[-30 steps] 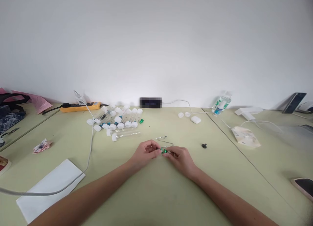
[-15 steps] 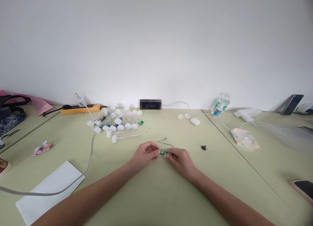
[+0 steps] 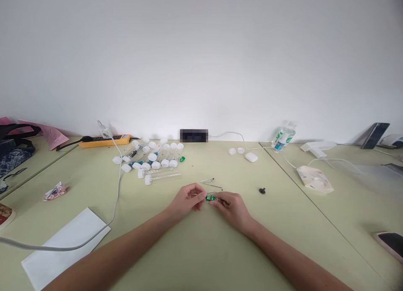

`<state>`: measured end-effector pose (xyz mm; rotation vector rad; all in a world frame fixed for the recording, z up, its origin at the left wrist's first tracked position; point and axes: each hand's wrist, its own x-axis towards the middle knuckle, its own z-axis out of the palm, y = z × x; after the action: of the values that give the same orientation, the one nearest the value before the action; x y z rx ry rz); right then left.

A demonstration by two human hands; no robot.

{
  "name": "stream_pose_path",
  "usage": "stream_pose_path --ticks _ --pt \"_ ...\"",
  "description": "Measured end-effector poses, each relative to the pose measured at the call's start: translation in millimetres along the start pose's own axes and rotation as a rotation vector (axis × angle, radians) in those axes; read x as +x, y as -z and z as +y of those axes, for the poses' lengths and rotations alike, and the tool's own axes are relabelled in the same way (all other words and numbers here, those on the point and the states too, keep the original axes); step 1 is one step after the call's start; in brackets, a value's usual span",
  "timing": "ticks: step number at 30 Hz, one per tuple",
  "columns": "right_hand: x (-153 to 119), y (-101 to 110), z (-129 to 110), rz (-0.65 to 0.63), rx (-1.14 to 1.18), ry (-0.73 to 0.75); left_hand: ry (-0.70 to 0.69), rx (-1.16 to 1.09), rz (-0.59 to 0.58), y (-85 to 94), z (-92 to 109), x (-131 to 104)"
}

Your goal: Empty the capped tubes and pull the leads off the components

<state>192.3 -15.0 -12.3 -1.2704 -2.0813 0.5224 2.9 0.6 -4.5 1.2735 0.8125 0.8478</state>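
Note:
My left hand (image 3: 191, 198) is closed in a pinch at the left end of a small shiny green piece (image 3: 210, 197). From the right, my right hand (image 3: 229, 203) pinches the same green piece and a thin metal part beside it. The fingertips of both hands nearly meet over the table. Just beyond them lie thin metal rods (image 3: 208, 180). Further back on the left is a group of clear tubes with white caps (image 3: 153, 157), with another green piece (image 3: 182, 159) at its right side.
A grey cable (image 3: 117, 190) runs over white paper (image 3: 67, 245) on the left. An orange power strip (image 3: 105, 141) and a dark box (image 3: 194, 135) stand by the wall. To the right are a black knob (image 3: 262, 191), a white case (image 3: 251, 157), a clear bottle (image 3: 283, 137) and a packet (image 3: 315, 179).
The hands have barely moved; the green piece sits slightly lower between the fingertips. The whole view has shifted very slightly.

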Motion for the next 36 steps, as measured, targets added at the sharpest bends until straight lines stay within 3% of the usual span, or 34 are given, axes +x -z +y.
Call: stream_pose_path --ticks 18,23,28,36 --pt "0.4 -2.2 0.2 -0.001 0.032 -0.009 0.039 -0.021 0.000 -2.1 1.7 0.2" --pt "0.8 -1.6 -0.5 0.018 0.022 -0.026 -0.015 -0.056 0.057 -0.8 -1.0 1.7" --pt "1.2 -1.0 -1.6 0.009 0.042 -0.033 0.051 -0.012 0.029 -0.1 -2.4 1.7" --pt "1.6 -1.1 -0.8 0.027 0.040 -0.040 -0.018 -0.024 0.024 -1.9 -0.2 0.1"
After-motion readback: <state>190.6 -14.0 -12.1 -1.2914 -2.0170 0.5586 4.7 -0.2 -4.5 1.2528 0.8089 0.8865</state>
